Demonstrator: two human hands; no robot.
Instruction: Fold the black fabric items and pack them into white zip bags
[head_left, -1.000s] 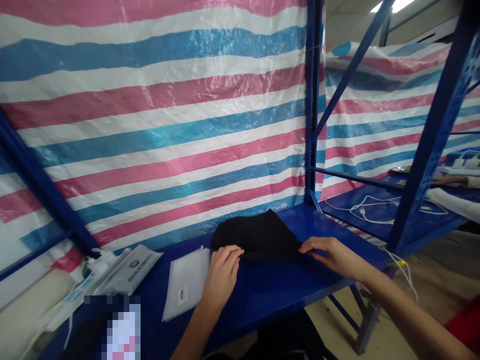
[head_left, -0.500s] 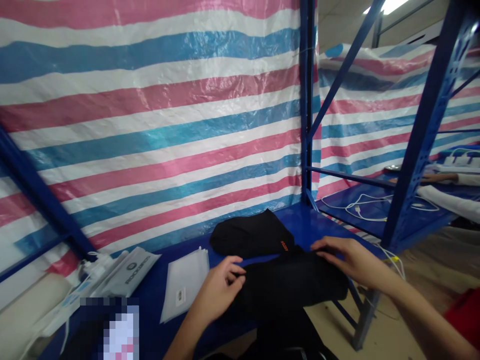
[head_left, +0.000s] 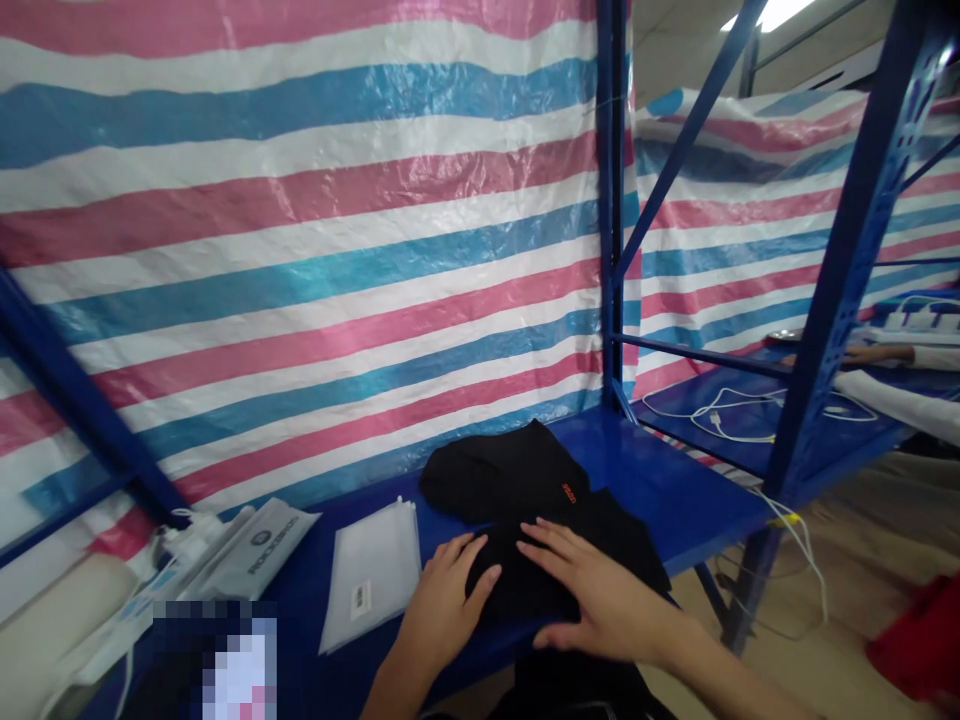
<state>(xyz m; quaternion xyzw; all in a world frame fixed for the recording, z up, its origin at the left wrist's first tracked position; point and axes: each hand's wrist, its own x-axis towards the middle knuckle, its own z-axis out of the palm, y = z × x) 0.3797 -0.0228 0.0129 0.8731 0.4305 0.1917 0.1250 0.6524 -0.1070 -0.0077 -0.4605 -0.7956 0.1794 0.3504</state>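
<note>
A black cloth item (head_left: 630,540) lies on the blue table near its front edge, under both hands. My left hand (head_left: 446,600) rests at its left end with the fingers apart. Spread flat on top of the cloth is my right hand (head_left: 592,590). Just behind, a second black cloth piece (head_left: 499,468) with small orange lettering lies flat. To the left of my left hand is a stack of frosted zip bags (head_left: 373,575) with a small white label.
Grey printed packages (head_left: 262,550) and a white power strip (head_left: 112,620) are at the left. Blue posts (head_left: 844,250) frame the table (head_left: 675,490). White cables (head_left: 735,400) and another person's hand (head_left: 874,355) are at the neighbouring table. Striped sheeting (head_left: 337,280) hangs behind.
My right hand has moved left from the cloth's right end and flattened onto it. That end now lies further left. My left hand's fingers have spread on the cloth.
</note>
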